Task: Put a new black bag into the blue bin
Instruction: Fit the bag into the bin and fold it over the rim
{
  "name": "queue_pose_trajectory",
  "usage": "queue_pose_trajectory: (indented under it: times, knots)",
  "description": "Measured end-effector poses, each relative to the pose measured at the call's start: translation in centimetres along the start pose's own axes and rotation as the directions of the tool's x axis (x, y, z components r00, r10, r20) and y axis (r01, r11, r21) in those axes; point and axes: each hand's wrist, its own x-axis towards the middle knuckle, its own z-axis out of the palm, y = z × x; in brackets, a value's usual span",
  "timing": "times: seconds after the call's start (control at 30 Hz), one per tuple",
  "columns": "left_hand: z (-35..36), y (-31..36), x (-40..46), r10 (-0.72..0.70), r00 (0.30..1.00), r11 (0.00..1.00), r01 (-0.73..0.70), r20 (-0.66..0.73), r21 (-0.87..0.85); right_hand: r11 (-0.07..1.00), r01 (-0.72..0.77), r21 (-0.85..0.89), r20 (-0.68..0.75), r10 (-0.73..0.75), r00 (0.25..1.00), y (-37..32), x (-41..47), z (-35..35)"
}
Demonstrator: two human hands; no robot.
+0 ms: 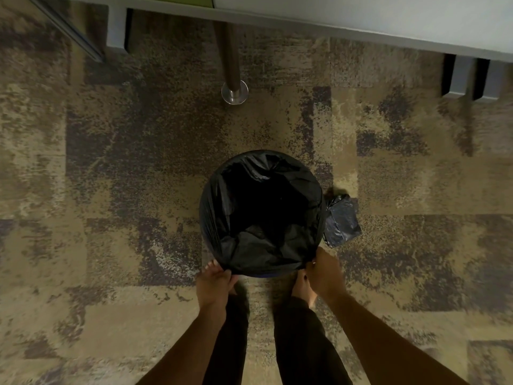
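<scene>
The bin (262,274) stands upright on the carpet (111,190), almost wholly covered by the bag (263,212); only a thin blue sliver shows at its near edge. The bag lines the inside and folds over the rim all round. Its interior is dark; you cannot tell any contents. A small folded black bundle (342,220) lies on the carpet, touching the bin's right side.

Your left hand (215,280) pinches the bag's edge at the near-left rim, fingers curled over the plastic. Your right hand (323,270) has its grip pressed together on the bag's edge at the near-right rim. Both forearms reach forward and down. Above stands a tabletop (361,15) with a leg (231,65).
</scene>
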Motion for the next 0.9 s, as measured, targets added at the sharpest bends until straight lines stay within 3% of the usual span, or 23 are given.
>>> queue_pose_trajectory:
  times: [0.1, 0.17, 0.23, 0.33, 0.43, 0.6, 0.67, 0.77, 0.9]
  knots:
    - [-0.1, -0.2, 0.4, 0.145, 0.988, 0.958, -0.155, 0.058, 0.243, 1.0, 0.001, 0.0, -0.051, -0.001, 0.999, 0.2, 0.1, 0.7]
    - [-0.3, -0.4, 0.7, 0.175, 0.98, 0.936, -0.194, 0.09, 0.293, 0.996, -0.057, 0.068, -0.016, 0.058, 0.998, 0.1, 0.4, 1.5]
    - [-0.5, -0.5, 0.9, 0.091, 0.992, 0.961, -0.11, 0.087, 0.253, 0.943, -0.235, 0.234, 0.123, 0.211, 0.97, 0.1, 0.9, 2.4]
    - [-0.5, -1.0, 0.8, -0.178, 0.979, 0.982, 0.17, 0.098, 0.087, 0.71, -0.512, 0.483, 0.34, 0.387, 0.857, 0.6, 1.2, 3.2]
    - [-0.8, -1.0, 0.4, -0.327, 0.939, 0.943, 0.332, 0.102, -0.033, 0.612, -0.542, 0.576, 0.383, 0.384, 0.84, 0.6, 1.2, 2.7]
    - [0.6, -0.3, -0.5, -0.309, 0.943, 0.946, 0.318, 0.121, -0.057, 0.469, -0.481, 0.741, 0.37, 0.312, 0.875, -0.5, 1.5, 0.8]
    - [0.8, -0.2, -0.9, -0.235, 0.96, 0.969, 0.244, 0.155, -0.04, 0.494, -0.437, 0.752, 0.337, 0.281, 0.899, -0.5, 1.4, 0.4]
    - [0.7, -0.6, -1.0, -0.112, 0.972, 0.991, 0.125, 0.208, -0.053, 0.668, -0.323, 0.671, 0.227, 0.229, 0.947, -0.5, 1.2, -0.2]
    - [0.6, -1.3, -0.7, -0.035, 0.972, 0.985, 0.072, 0.233, -0.155, 0.91, -0.121, 0.397, 0.036, 0.116, 0.993, -1.2, 1.3, -0.3]
